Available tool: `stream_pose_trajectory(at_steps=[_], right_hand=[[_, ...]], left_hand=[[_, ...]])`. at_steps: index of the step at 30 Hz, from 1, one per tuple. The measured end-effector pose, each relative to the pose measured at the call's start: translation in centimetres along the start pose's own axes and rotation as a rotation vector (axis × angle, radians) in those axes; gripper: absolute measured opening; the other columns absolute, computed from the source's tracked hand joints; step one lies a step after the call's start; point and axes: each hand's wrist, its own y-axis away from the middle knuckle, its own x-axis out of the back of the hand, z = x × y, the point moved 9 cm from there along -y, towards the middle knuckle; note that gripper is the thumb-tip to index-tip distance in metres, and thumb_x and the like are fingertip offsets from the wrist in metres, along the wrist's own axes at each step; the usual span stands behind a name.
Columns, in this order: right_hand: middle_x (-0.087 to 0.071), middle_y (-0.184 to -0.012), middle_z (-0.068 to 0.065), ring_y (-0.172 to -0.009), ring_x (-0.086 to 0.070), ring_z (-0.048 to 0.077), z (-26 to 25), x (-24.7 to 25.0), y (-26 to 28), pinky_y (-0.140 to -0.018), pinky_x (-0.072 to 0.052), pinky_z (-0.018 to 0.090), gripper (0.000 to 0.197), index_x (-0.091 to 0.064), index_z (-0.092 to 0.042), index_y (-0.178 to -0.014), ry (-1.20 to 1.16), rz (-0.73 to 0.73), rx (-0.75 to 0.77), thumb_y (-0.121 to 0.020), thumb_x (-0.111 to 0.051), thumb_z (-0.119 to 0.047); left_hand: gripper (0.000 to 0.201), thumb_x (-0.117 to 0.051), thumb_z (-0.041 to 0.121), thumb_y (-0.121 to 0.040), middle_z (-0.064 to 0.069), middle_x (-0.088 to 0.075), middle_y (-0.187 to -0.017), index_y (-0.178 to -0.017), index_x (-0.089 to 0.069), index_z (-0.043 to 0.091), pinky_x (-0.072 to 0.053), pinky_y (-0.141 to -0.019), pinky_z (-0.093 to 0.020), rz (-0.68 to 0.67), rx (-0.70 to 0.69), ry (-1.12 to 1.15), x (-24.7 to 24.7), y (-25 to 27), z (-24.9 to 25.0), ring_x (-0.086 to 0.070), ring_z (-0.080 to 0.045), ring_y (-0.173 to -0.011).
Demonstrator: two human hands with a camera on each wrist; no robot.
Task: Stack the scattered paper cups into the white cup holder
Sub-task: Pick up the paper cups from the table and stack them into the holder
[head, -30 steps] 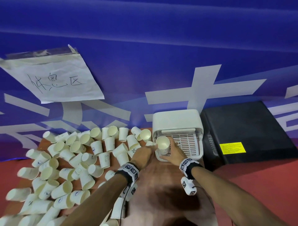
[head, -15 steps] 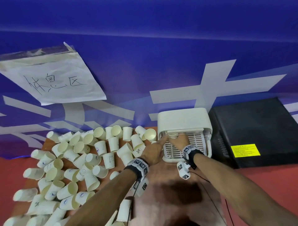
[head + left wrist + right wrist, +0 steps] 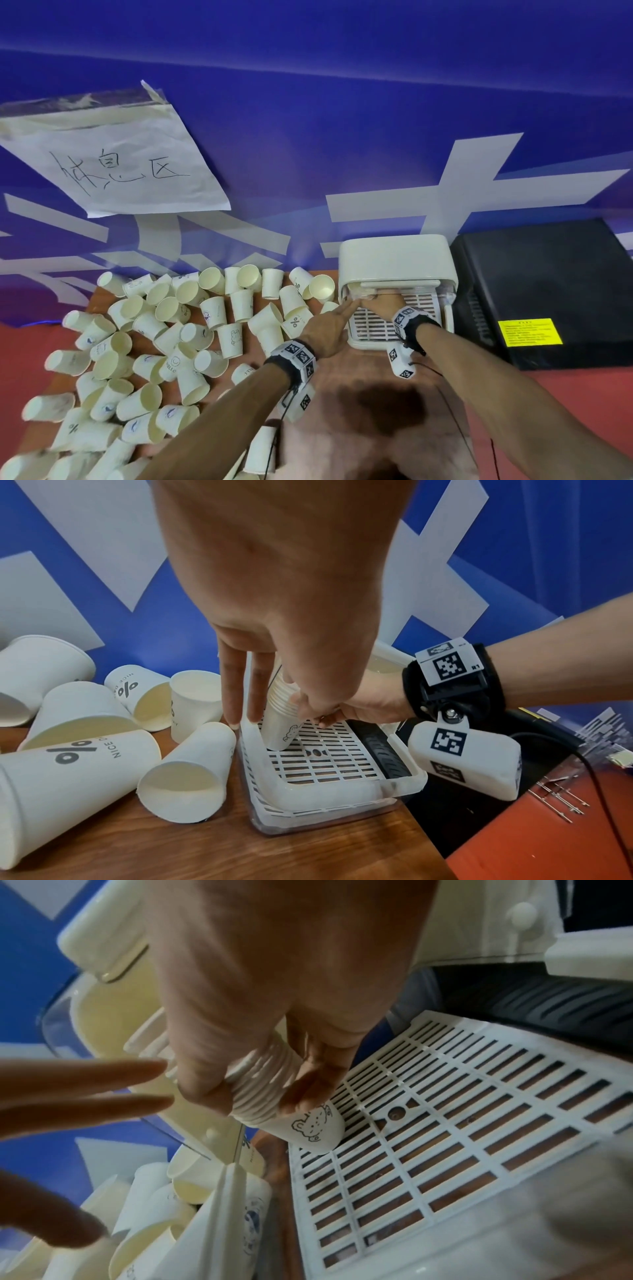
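Observation:
The white cup holder stands at the table's back, with its slatted tray in front. My right hand reaches under the holder's hood and grips a stack of nested paper cups. The stack is tilted, and its bottom cup with a bear drawing touches the tray's back left corner. My left hand holds nothing; its straight fingers rest by the tray's left rim. Scattered paper cups cover the table's left side.
A black box with a yellow label sits close against the holder's right side. A blue banner wall with a taped paper sign rises right behind. Bare brown tabletop lies in front of the holder. Thin metal pins lie at the right.
The cup stack was at the tray's front edge between both hands; my right hand has carried it back under the hood. My left hand let go and straightened its fingers along the tray's left rim.

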Motion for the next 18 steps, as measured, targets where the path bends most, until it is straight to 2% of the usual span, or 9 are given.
stream_pose_trajectory(at_steps=[2,4,7,11,16,18], right_hand=[[-0.073,-0.113,-0.005,-0.111,-0.066,0.016,0.0,-0.4,-0.2,-0.098,-0.052,0.035,0.052,-0.073,-0.025,-0.108,0.038,-0.037,0.012,-0.063,-0.082,-0.051],[-0.071,-0.114,-0.003,-0.112,-0.065,0.018,-0.3,-0.3,-0.1,-0.099,-0.051,0.035,0.04,-0.071,-0.025,-0.107,0.055,-0.066,-0.032,-0.074,-0.084,-0.042],[-0.064,-0.113,-0.005,-0.11,-0.059,0.017,-0.3,-0.1,-0.3,-0.099,-0.046,0.033,0.038,-0.066,-0.025,-0.111,0.057,-0.083,-0.081,-0.079,-0.084,-0.036],[-0.066,-0.109,-0.006,-0.11,-0.063,0.019,-0.1,-0.2,-0.2,-0.096,-0.049,0.035,0.037,-0.067,-0.027,-0.105,0.03,-0.068,-0.11,-0.074,-0.086,-0.035],[-0.067,-0.111,-0.007,-0.108,-0.063,0.016,0.8,0.3,0.1,-0.097,-0.05,0.034,0.047,-0.069,-0.026,-0.108,0.065,-0.065,-0.193,-0.068,-0.088,-0.042],[-0.07,-0.114,-0.005,-0.11,-0.065,0.019,0.9,0.4,0.3,-0.098,-0.052,0.036,0.055,-0.07,-0.027,-0.113,0.101,-0.073,-0.162,-0.064,-0.09,-0.046]], left_hand=[[0.092,-0.054,0.014,-0.09,0.005,-0.012,-0.167,-0.16,0.002,0.032,-0.057,-0.089,-0.044,-0.003,-0.008,0.0,-0.2,0.2,-0.1,-0.061,-0.027,-0.12],[0.094,-0.054,0.014,-0.089,0.005,-0.012,-0.168,-0.16,0.006,0.032,-0.058,-0.084,-0.045,-0.004,-0.017,-0.002,-0.4,0.5,-0.1,-0.064,-0.027,-0.113],[0.094,-0.056,0.018,-0.091,0.005,-0.013,-0.167,-0.159,0.008,0.032,-0.059,-0.083,-0.043,0.016,-0.026,-0.004,-0.2,1.0,0.0,-0.066,-0.027,-0.109],[0.086,-0.053,0.019,-0.094,0.007,-0.017,-0.166,-0.16,0.001,0.031,-0.055,-0.085,-0.039,0.028,0.003,-0.013,0.1,1.7,-0.4,-0.065,-0.028,-0.111],[0.079,-0.053,0.021,-0.094,0.004,-0.026,-0.164,-0.16,-0.01,0.028,-0.052,-0.097,-0.042,0.002,0.063,-0.062,-0.7,2.8,-2.2,-0.057,-0.026,-0.126],[0.074,-0.053,0.023,-0.094,0.001,-0.031,-0.162,-0.159,-0.018,0.026,-0.049,-0.103,-0.042,0.005,0.112,-0.063,-1.0,3.6,-3.2,-0.052,-0.026,-0.132]])
